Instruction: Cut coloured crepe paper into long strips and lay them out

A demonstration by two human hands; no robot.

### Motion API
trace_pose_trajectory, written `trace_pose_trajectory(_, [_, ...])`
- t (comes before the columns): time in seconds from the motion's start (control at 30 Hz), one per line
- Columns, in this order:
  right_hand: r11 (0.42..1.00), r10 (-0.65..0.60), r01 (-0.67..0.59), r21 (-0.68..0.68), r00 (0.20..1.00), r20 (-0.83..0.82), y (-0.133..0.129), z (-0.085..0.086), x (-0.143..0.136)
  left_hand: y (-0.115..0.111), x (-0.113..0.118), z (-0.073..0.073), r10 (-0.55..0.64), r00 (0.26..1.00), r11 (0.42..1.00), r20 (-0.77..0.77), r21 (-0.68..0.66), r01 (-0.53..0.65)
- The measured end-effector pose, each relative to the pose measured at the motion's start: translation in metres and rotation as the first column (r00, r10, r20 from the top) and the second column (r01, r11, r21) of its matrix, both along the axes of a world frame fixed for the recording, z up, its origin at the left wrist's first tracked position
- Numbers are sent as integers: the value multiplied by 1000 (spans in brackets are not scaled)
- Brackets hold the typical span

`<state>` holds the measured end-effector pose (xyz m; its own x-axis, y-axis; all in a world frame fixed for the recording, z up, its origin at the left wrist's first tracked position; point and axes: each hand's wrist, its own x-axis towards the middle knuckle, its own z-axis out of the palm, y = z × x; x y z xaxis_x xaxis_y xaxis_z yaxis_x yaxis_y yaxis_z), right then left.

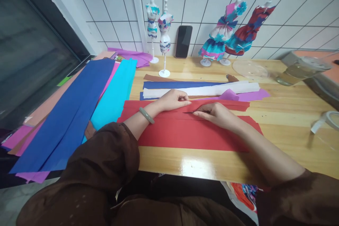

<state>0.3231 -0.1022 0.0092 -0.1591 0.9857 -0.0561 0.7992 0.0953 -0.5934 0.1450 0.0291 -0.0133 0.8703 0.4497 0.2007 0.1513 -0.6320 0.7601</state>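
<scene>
A wide red sheet [190,134], paper or thin cloth, lies across the table in front of me. A narrow red strip [230,105] runs along its far side, split from the sheet at the right end. My left hand [173,99], with a green bangle on the wrist, has its fingers curled together at the strip, apparently pinching it. My right hand [214,113] is closed around a thin dark pointed blade [188,112], its tip pointing left at the line between strip and sheet. The blade's handle is hidden inside the fingers.
Beyond the sheet lie white [238,87], blue and purple strips. Blue [79,106] and cyan sheets [113,93] are piled on the left. Small mannequins [164,39], a phone [184,41] and dressed figures [222,31] stand by the tiled wall. A cup [299,70] and tape roll [331,118] are right.
</scene>
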Motion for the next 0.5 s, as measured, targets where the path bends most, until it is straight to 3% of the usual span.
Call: trace_pose_trajectory(0.5, [999,-26,24,25,996,89,1,-7,0,4,-5,5,-22,999,998,-34,-58,20])
